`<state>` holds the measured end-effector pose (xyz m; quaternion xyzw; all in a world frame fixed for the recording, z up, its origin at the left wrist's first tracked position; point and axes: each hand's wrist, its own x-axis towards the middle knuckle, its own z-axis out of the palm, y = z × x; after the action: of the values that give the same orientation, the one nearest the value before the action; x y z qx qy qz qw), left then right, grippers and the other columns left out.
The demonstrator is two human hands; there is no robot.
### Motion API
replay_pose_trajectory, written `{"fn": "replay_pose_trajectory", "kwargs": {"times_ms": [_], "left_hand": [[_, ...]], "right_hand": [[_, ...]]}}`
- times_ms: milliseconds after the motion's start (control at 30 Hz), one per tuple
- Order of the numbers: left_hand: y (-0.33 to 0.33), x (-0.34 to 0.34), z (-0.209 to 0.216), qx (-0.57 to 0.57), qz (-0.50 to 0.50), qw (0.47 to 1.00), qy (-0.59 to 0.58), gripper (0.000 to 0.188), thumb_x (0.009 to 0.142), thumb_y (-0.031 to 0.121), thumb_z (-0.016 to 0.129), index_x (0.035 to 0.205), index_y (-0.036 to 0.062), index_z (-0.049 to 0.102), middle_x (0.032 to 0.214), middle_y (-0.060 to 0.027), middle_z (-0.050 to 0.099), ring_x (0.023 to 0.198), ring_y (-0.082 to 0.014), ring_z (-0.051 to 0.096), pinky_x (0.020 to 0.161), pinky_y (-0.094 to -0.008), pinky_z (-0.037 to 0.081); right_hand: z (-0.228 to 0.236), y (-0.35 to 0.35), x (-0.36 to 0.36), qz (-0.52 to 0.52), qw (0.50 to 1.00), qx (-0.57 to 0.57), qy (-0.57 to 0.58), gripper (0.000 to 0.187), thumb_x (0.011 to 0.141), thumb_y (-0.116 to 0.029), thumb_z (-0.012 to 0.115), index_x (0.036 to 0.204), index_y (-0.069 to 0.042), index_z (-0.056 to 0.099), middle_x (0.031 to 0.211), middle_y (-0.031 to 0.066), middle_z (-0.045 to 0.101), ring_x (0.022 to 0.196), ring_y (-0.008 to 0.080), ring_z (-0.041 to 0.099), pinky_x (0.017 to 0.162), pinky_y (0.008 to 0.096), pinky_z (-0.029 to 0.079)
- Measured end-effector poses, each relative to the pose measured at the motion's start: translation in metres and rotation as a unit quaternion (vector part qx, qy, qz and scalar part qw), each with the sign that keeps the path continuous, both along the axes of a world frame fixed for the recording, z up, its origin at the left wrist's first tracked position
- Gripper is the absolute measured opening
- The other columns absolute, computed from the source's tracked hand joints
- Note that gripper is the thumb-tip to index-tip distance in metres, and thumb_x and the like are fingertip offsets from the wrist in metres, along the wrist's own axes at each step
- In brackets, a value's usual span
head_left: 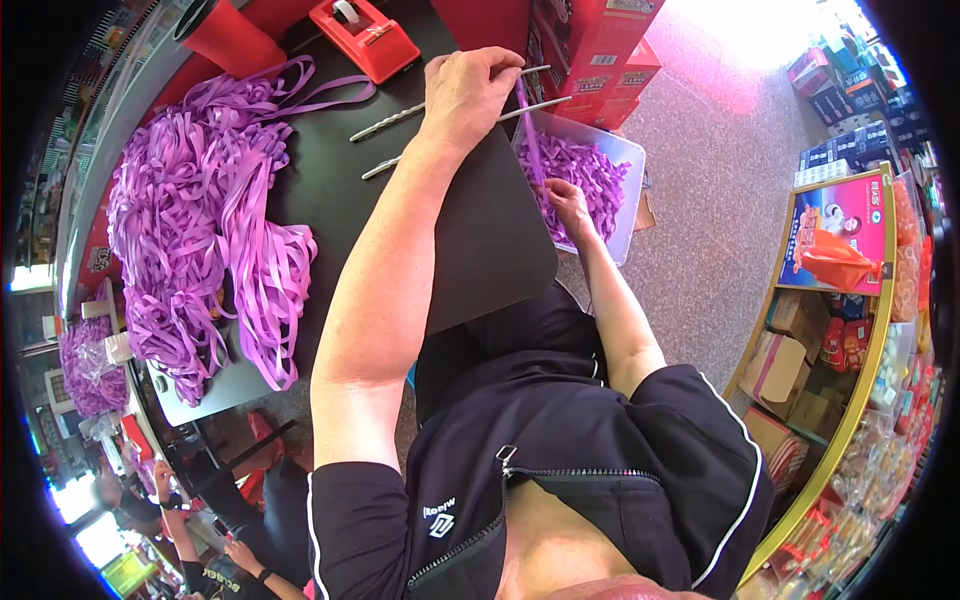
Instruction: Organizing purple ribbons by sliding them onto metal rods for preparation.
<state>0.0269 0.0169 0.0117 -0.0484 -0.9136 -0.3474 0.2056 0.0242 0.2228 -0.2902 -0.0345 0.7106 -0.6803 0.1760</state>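
Observation:
Two slim silver rods with twisted shafts lie side by side on the dark table, the upper rod [388, 123] partly covered by my left hand [470, 92] and the lower rod [545, 107] passing just below it. Both rods jut past the table's right edge. My left fingers are closed in a pinch on a purple ribbon [531, 135] by the upper rod's end. From there the ribbon hangs down to my right hand [567, 208], whose fingers pinch its lower part. Below it stands a clear plastic tub [634, 200] full of short purple ribbon pieces [590, 175].
A big heap of long purple ribbons [200, 200] covers the table's left side. A red tape dispenser [372, 42] and a red cylinder [230, 38] are at the back. Red cartons [590, 60] stand behind the tub. Another person [250, 510] is at lower left; shelves [830, 350] line the right.

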Motion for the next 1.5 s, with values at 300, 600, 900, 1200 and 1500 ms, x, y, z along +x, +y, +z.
{"fn": "replay_pose_trajectory", "kwargs": {"times_ms": [300,600,900,1200,1500], "left_hand": [[-0.004,-0.002,-0.001,-0.02,-0.001,0.999,-0.039,0.021,0.087,0.022,0.062,0.102,0.0096,0.07,0.084,-0.0052,0.071,0.077,-0.0144,0.065,0.074,-0.0285,0.048],[-0.002,-0.003,-0.002,-0.025,0.006,0.999,-0.043,0.022,0.087,0.024,0.061,0.101,0.0091,0.07,0.082,-0.0049,0.07,0.076,-0.0149,0.064,0.074,-0.0286,0.047],[0.002,-0.002,0.001,-0.02,0.014,0.998,-0.053,0.024,0.087,0.026,0.061,0.101,0.0099,0.07,0.081,-0.0045,0.07,0.074,-0.0162,0.064,0.075,-0.0293,0.047],[0.001,0.0,0.004,-0.024,0.007,0.998,-0.052,0.023,0.087,0.025,0.061,0.101,0.01,0.07,0.08,-0.0035,0.07,0.072,-0.0146,0.063,0.073,-0.0289,0.047],[-0.002,-0.001,0.0,-0.017,0.011,0.998,-0.059,0.024,0.087,0.026,0.061,0.102,0.0103,0.07,0.08,-0.0033,0.069,0.073,-0.0134,0.062,0.073,-0.028,0.046]], "right_hand": [[-0.01,-0.007,0.021,-0.037,0.998,-0.002,0.045,0.021,0.089,-0.018,0.065,0.1,0.0,0.067,0.083,-0.0014,0.065,0.076,0.0056,0.056,0.069,0.0199,0.045],[-0.003,0.002,0.021,-0.046,0.995,0.083,0.028,0.025,0.089,-0.027,0.062,0.098,-0.004,0.069,0.08,0.0029,0.066,0.073,0.0114,0.058,0.066,0.028,0.046],[0.091,-0.023,0.002,-0.103,0.99,-0.026,0.098,0.024,0.087,-0.022,0.065,0.102,-0.003,0.07,0.089,0.005,0.069,0.078,0.0131,0.062,0.071,0.026,0.049],[0.076,-0.011,-0.014,-0.103,0.984,-0.147,0.013,0.02,0.086,-0.014,0.065,0.102,-0.002,0.069,0.089,0.0073,0.071,0.076,0.0137,0.066,0.068,0.025,0.051],[0.024,0.003,0.009,-0.084,0.95,0.254,0.164,0.021,0.083,-0.025,0.067,0.096,-0.009,0.07,0.084,0.0119,0.069,0.079,0.0254,0.068,0.07,0.0352,0.052]]}}
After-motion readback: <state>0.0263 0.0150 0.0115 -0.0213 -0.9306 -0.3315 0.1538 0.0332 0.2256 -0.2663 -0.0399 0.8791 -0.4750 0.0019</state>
